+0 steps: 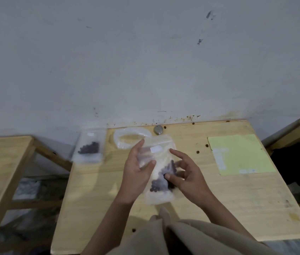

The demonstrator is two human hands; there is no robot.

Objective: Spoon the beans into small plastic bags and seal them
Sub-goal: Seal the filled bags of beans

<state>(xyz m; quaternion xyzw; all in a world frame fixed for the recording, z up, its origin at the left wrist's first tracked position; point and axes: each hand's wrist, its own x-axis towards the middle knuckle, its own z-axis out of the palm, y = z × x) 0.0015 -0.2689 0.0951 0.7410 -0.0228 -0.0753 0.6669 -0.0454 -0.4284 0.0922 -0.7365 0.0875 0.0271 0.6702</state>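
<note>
Head view, centre of frame: a clear plastic bag [159, 170] lies lengthwise over the wooden table [228, 196], mouth toward the wall, with a small white label near its top. Dark beans [161, 183] sit clustered in its lower half; the cluster is partly covered by the right hand [186, 176] and blurred, so single beans cannot be counted. Left hand [136, 174] holds the bag's left edge, thumb laid across the film and fingers behind it; those fingers are mostly hidden by the plastic. Right hand pinches the bag at the bean cluster with thumb and curled fingers, index finger extended above. Whether the bag's mouth is sealed cannot be told. Upper left of the table, hanging past its edge: a second bag [88, 147] with a small dark heap of beans inside. Just behind the held bag: a translucent plastic roll or container [127, 138], its form unclear, and a small grey round object [158, 129] against the wall, unidentified. Right of centre: a yellow-green sheet [241, 153] with faint pale marks, unreadable. Bottom of frame: beige clothing [173, 238], cut off by the edge.
</note>
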